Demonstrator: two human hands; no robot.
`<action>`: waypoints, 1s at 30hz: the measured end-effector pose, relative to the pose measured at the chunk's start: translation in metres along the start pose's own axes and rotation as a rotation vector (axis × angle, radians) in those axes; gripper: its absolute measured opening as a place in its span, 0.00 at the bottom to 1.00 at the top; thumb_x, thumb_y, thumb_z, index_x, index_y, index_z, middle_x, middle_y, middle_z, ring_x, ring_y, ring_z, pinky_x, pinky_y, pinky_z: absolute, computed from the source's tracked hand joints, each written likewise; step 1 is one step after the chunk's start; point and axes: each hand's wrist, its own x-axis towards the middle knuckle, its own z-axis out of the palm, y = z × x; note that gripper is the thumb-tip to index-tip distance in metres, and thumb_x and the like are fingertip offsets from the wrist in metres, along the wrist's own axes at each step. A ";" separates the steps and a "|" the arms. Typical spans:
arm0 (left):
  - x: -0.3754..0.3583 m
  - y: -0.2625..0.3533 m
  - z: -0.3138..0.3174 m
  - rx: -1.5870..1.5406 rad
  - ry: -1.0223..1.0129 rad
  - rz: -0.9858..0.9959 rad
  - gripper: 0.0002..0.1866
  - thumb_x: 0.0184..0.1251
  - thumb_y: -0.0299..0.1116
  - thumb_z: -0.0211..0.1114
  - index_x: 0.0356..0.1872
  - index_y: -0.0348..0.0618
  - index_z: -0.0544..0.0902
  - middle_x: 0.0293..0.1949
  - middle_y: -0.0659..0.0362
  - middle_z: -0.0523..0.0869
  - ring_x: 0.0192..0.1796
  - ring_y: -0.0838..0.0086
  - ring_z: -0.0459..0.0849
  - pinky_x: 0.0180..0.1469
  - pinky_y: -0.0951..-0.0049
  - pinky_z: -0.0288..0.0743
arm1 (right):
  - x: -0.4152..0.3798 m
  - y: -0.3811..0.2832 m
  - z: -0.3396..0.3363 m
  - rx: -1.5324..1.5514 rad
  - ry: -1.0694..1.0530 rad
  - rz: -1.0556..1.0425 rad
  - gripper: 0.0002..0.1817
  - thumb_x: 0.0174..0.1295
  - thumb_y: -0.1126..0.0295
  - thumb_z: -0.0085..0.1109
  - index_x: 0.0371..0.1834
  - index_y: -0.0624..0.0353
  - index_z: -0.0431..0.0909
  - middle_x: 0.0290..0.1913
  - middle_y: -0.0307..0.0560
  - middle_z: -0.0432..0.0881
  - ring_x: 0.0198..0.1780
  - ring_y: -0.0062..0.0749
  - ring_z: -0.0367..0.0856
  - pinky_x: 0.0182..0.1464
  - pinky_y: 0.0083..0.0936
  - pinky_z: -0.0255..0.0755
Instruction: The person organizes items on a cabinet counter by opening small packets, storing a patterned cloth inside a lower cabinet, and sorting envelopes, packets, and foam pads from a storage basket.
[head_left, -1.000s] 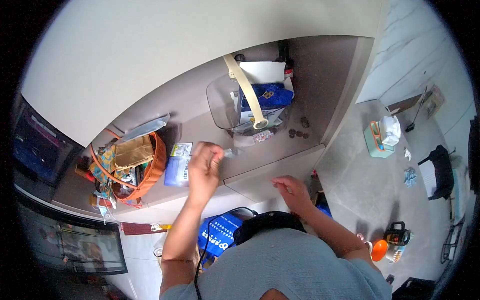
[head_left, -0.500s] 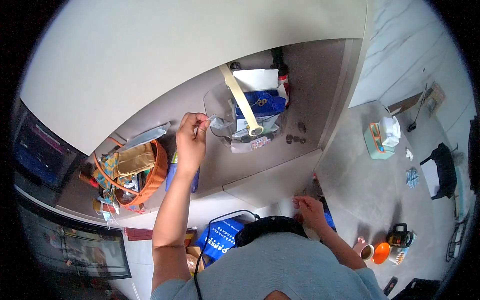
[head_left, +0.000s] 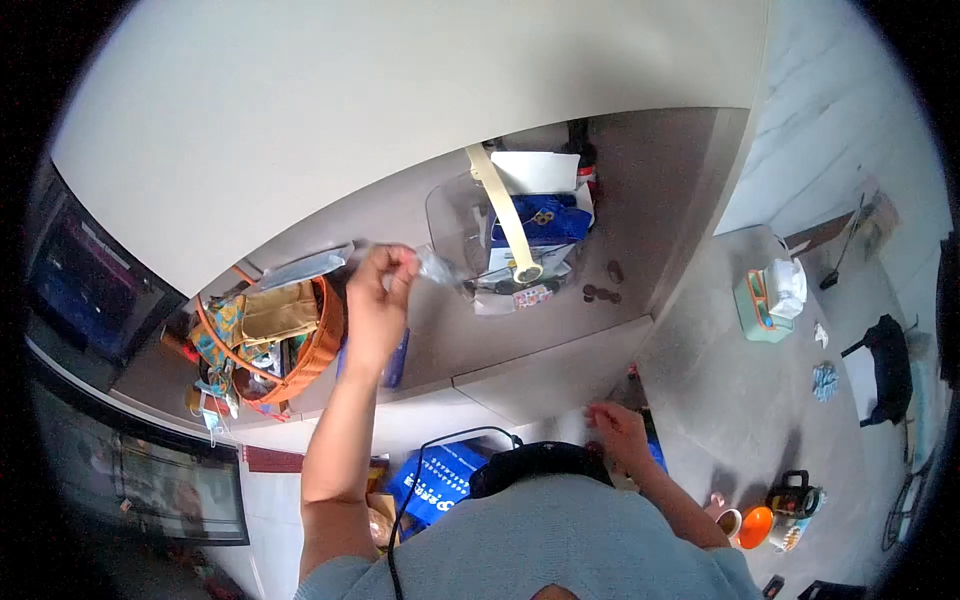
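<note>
My left hand (head_left: 378, 305) is raised over the shelf, thumb and fingers pinched on a small clear plastic packet (head_left: 434, 266), which is blurred. Just right of the packet stands a clear plastic basket (head_left: 455, 215) with a cream handle (head_left: 510, 225). Inside it are a blue packet (head_left: 540, 220), a white box flap (head_left: 536, 172) and a small patterned packet (head_left: 532, 296). Low in front of my body, beside the shelf edge, my right hand (head_left: 622, 436) has its fingers curled together; whatever they might hold is hidden.
An orange basket (head_left: 325, 340) full of pouches and cloth stands left on the shelf, a silvery packet (head_left: 308, 266) behind it. Several dark round items (head_left: 602, 294) lie right of the clear basket. At right, a table (head_left: 690, 300) bears a green caddy (head_left: 760, 318), mug and orange bowl (head_left: 755, 527).
My left hand, still pinching the packet, has moved slightly down and away from the clear basket. The whole view has shifted a little; my right hand stays low.
</note>
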 end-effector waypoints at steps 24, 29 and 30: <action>-0.173 -0.163 -0.031 0.918 -0.233 -0.079 0.49 0.53 0.64 0.60 0.67 0.36 0.60 0.70 0.42 0.57 0.72 0.45 0.53 0.68 0.47 0.52 | 0.016 -0.047 0.038 0.234 -0.228 -0.105 0.18 0.69 0.72 0.43 0.61 0.59 0.70 0.49 0.46 0.83 0.46 0.28 0.82 0.49 0.27 0.74; -0.186 -0.125 -0.032 0.976 -0.335 0.031 0.31 0.53 0.36 0.65 0.61 0.43 0.70 0.64 0.51 0.69 0.66 0.58 0.67 0.64 0.56 0.64 | 0.010 -0.064 0.028 0.142 -0.201 0.045 0.18 0.69 0.72 0.44 0.61 0.59 0.71 0.49 0.48 0.83 0.46 0.27 0.82 0.46 0.25 0.76; -0.186 -0.125 -0.036 0.900 -0.292 0.107 0.25 0.52 0.32 0.63 0.55 0.43 0.75 0.59 0.53 0.73 0.61 0.60 0.72 0.60 0.60 0.68 | 0.010 -0.069 0.028 0.138 -0.190 0.074 0.18 0.69 0.72 0.44 0.61 0.58 0.71 0.49 0.48 0.83 0.46 0.27 0.82 0.43 0.23 0.76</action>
